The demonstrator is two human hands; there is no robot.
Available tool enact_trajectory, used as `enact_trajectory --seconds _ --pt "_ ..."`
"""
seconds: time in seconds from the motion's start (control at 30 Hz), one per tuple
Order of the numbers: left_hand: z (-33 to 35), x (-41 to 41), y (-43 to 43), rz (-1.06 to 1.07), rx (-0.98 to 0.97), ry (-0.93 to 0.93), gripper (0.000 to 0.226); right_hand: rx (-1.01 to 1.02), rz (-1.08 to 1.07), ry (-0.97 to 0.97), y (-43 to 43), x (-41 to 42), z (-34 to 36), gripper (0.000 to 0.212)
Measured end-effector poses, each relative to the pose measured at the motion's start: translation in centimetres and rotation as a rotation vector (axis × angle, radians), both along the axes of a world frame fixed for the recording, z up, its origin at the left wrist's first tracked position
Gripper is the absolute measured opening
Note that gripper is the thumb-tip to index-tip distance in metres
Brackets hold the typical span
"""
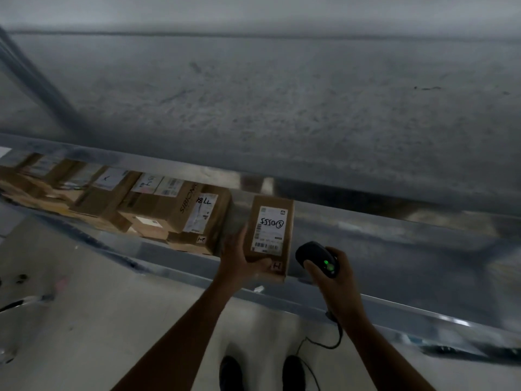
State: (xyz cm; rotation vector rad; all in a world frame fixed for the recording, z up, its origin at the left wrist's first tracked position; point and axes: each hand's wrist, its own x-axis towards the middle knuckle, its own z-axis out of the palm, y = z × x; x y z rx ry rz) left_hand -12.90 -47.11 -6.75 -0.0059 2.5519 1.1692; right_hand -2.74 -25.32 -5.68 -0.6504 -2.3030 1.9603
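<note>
Between the hands stands a small gap: the left hand [239, 259] grips a labelled cardboard parcel [269, 237] (barcode up), the right hand [335, 280] clasps a black scanner [317, 256].

Head camera looks down, close over shelf [197, 273].

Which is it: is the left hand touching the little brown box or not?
Touching. The head view shows the left hand holding the little brown box, its thumb pressed across the box's lower front.
</note>
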Motion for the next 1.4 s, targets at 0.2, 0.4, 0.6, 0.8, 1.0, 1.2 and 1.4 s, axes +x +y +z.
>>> enact_trajectory --seconds 0.2,0.4,0.6,0.8,1.0,1.2,1.4 --pt "-2.3 -2.0 -2.0 -0.058 0.33 -0.359 0.127 -0.049 0.007 -0.071 -0.8 -1.2 -2.0 0.042" --pt "-2.3 -1.0 -1.6 -0.051 0.541 -0.376 0.107 -0.04 -0.008 -0.107 -1.0 -1.2 -2.8 0.043" --pt "-1.3 1.6 -2.2 -0.06 0.647 -0.31 0.107 -0.01 -0.046 -0.078 -1.9 1.4 -0.6 0.038" --pt "1.4 3.5 -4.1 -0.12 0.653 -0.153 0.111 0.024 -0.137 -0.004 -5.4 4.4 3.1 0.038" --pt "3.6 4.4 -6.9 -0.226 0.638 0.08 0.106 -0.032 -0.171 0.062 -9.6 8.2 6.7 0.033" --pt "2.8 4.7 -9.5 -0.317 0.484 0.231 0.116 -0.052 -0.214 0.109 -14.1 12.7 9.4 0.045" --pt "3.1 7.0 -10.6 -0.311 0.363 0.348 0.117 -0.075 -0.279 0.131 -15.7 15.9 10.2 0.04"
